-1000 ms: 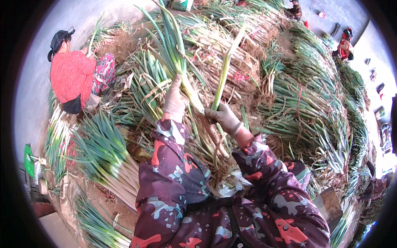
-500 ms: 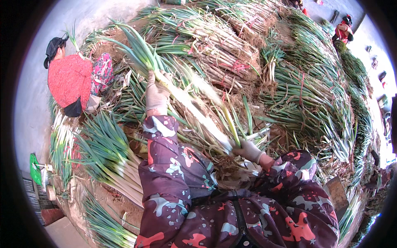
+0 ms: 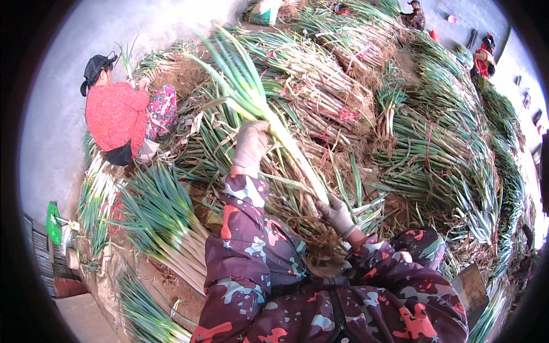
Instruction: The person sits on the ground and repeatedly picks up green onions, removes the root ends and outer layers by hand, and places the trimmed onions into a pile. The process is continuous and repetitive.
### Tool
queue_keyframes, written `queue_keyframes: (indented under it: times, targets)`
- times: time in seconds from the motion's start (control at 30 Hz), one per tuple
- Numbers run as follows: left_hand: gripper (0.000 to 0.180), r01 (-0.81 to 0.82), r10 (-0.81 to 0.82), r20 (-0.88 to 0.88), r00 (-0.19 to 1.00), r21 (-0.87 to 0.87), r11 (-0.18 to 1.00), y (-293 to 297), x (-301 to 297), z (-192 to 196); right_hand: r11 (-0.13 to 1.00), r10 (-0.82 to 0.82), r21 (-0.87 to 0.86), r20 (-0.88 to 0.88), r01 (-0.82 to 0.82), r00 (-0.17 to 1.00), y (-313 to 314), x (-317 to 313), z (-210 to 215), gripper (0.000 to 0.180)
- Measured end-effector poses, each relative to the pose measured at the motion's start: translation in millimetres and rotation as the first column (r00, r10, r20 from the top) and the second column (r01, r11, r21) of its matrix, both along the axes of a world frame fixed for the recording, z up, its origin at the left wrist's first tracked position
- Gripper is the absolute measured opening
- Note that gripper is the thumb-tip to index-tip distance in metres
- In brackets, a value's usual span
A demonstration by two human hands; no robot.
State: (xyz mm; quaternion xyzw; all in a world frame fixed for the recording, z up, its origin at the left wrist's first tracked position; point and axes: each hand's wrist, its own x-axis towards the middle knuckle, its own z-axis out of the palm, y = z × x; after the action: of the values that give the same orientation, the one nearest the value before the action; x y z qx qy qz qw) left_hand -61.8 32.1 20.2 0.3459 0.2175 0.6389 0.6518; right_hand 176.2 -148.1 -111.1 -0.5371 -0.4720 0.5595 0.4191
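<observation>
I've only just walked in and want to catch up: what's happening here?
A person in a patterned jacket holds a long green onion at a slant, leaves pointing away. The gloved left hand grips it around where the leaves begin; the gloved right hand is at its lower end. A pile of pale-stemmed onions lies to the left, and more onions, some tied with red, spread ahead and right. A co-worker in a red top is at the upper left.
</observation>
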Motion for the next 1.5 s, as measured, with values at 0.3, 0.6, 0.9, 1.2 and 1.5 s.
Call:
queue_keyframes:
  times: [0.3, 0.6, 0.9, 1.2, 1.5]
  targets:
    - [0.052, -0.188, 0.032, -0.856, 0.515, -0.077, 0.979, -5.6, 27.8, -43.3, 0.939, -0.220, 0.216, -0.228, 0.270, 0.948, 21.2, -5.9, 88.4, 0.025]
    - [0.048, 0.373, -0.359, 0.323, 0.876, 0.018, 0.928, -13.7, 54.3, 0.6, 0.997, -0.034, -0.072, -0.465, 0.001, 0.885, 3.5, -20.9, 60.0, 0.032]
    - [0.020, 0.132, -0.115, 0.194, 0.974, -0.077, 0.988, -11.6, 24.6, 0.9, 0.539, -0.453, 0.833, 0.407, -0.120, 0.793, 61.7, -61.9, 102.2, 0.043]
    - [0.031, -0.083, 0.159, 0.301, 0.940, -0.249, 0.965, 15.4, -3.7, -22.3, 0.894, 0.117, 0.387, 0.288, -0.227, 0.951, -19.1, -56.4, 93.4, 0.011]
    - [0.028, -0.142, 0.194, 0.342, 0.919, -0.173, 0.975, 21.8, -36.0, -24.2, 0.997, -0.051, -0.045, 0.278, 0.066, 0.959, -89.8, 40.1, 43.3, 0.014]
